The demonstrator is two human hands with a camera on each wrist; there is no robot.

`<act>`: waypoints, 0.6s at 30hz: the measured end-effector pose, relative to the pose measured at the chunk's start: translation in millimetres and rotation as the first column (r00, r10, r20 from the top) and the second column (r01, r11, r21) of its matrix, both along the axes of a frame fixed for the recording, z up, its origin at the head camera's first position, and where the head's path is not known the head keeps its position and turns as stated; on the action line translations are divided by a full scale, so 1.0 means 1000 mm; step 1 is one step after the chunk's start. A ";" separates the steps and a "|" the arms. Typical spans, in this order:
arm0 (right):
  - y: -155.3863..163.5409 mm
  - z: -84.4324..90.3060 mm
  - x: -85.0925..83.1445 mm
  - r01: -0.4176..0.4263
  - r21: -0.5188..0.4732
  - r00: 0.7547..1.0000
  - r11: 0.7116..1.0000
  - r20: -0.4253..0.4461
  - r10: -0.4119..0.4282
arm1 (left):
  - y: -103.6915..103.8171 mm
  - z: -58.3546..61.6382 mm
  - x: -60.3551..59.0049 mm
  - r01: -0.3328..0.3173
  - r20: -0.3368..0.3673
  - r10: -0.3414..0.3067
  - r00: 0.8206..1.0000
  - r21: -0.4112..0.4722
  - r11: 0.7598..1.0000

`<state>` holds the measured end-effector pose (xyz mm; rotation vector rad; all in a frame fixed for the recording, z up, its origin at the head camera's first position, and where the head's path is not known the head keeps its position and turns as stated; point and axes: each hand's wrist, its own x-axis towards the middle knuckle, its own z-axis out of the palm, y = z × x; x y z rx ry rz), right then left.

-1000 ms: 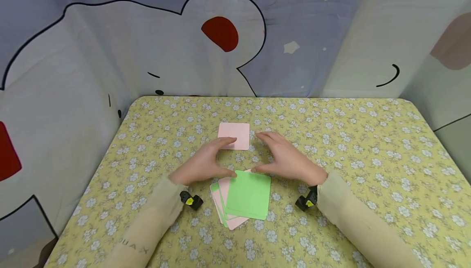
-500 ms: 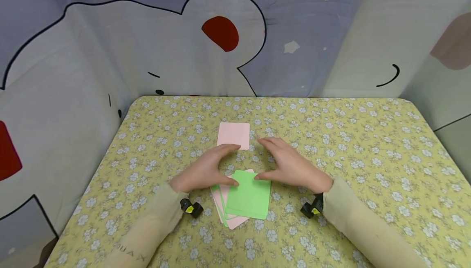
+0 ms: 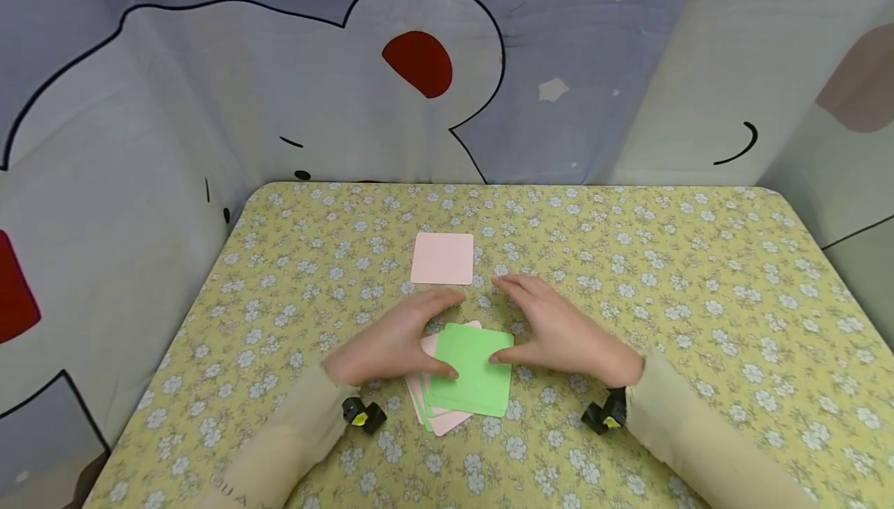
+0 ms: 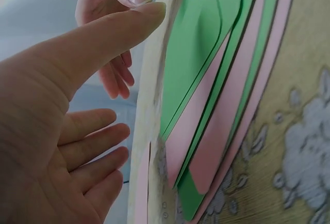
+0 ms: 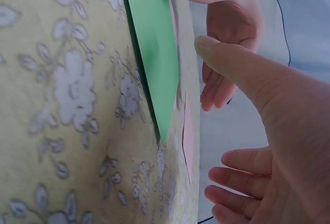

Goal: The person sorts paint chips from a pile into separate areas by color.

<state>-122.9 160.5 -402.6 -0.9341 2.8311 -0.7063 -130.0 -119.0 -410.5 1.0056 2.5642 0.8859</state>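
Note:
A loose, fanned pile of square green and pink cards lies on the table, with a green card (image 3: 475,385) on top and pink corners (image 3: 450,422) sticking out beneath. Over the pile's left side hovers my left hand (image 3: 391,342), thumb and fingers spread apart, holding nothing. My right hand (image 3: 566,338) mirrors it from the right, its thumb above the green card. Both wrist views show the thumbs raised over the cards, with a gap between them and the pile. Beyond the hands, a single pink card (image 3: 443,259) lies flat.
A yellow floral cloth (image 3: 698,323) covers the table. Behind it and at both sides hang curtains (image 3: 573,67) with large cartoon shapes. A small black device (image 3: 365,414) with a yellow mark is strapped at each wrist.
Both hands have drawn back toward the person, away from the single pink card, which is now fully uncovered. Their thumbs now overlap more of the green card. The cards have not moved.

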 end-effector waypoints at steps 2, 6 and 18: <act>0.001 -0.001 0.003 -0.005 -0.003 1.000 1.000 0.001 0.005 | 0.001 -0.001 0.002 0.013 0.004 -0.013 1.000 -0.003 1.000; 0.001 -0.003 0.009 -0.010 -0.013 1.000 1.000 0.014 0.010 | 0.002 -0.002 0.005 0.036 0.019 -0.035 0.999 -0.021 0.999; -0.002 -0.009 0.028 -0.029 -0.016 0.999 0.999 0.046 0.030 | 0.003 -0.005 0.016 0.047 0.057 -0.042 0.997 -0.077 0.996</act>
